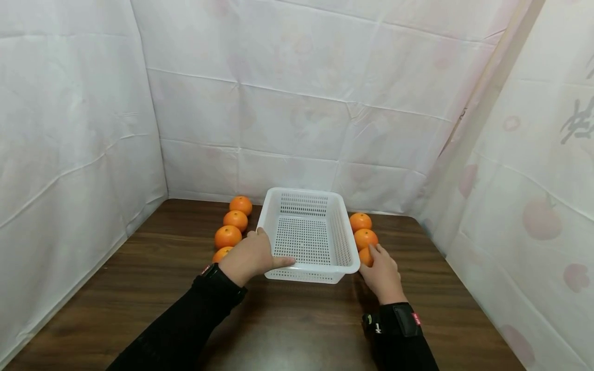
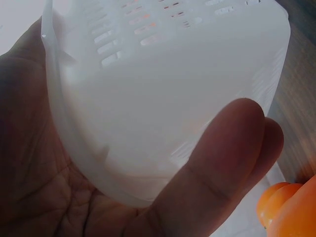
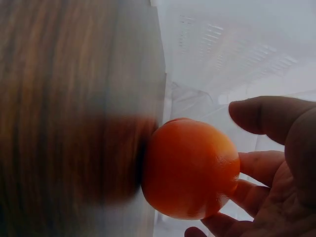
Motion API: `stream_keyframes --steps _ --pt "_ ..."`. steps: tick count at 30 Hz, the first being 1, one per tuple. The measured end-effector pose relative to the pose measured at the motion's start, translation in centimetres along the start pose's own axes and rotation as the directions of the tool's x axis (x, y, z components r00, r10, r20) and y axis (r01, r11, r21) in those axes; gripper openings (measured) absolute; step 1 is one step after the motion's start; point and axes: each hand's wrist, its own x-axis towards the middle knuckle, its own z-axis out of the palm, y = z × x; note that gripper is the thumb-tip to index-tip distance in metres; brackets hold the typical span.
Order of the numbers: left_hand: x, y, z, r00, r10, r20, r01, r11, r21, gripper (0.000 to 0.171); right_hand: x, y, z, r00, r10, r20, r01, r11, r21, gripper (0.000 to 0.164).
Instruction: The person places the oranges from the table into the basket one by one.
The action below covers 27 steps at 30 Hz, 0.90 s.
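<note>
A white perforated plastic basket (image 1: 320, 268) stands between two rows of oranges. My left hand (image 1: 252, 257) grips its near left corner, with the thumb over the rim and the other fingers along the outside, as the left wrist view also shows around the basket wall (image 2: 148, 98). On the other side, my right hand (image 1: 382, 275) is at the nearest orange (image 1: 365, 256) of the right row. In the right wrist view, fingers (image 3: 259, 165) lie against the far side of that orange (image 3: 190, 170), while the thumb stands apart from it.
Two more oranges (image 1: 365, 238) line up behind it along the basket's right side. Several oranges (image 1: 228, 237) form a row on the left, the closest partly behind my left hand. White cloth (image 1: 297, 103) walls surround the dark wooden table (image 1: 287, 319).
</note>
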Motion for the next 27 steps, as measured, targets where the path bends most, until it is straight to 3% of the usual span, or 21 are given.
stream_keyframes --steps 8,15,27 --pt "0.05 0.07 0.09 1.000 -0.001 -0.005 0.001 0.999 0.041 0.139 0.06 0.24 0.04 0.999 -0.026 -0.025 0.026 1.000 0.000 0.069" --pt "0.11 -0.11 0.15 1.000 -0.008 -0.001 0.008 1.000 0.025 0.137 0.15 0.29 0.26 0.994 -0.053 -0.093 0.054 0.998 0.008 0.066" --pt "0.46 -0.24 0.39 1.000 0.004 -0.003 -0.004 0.999 0.043 0.137 0.09 0.61 0.66 0.998 0.044 -0.035 -0.041 0.995 0.091 0.070"
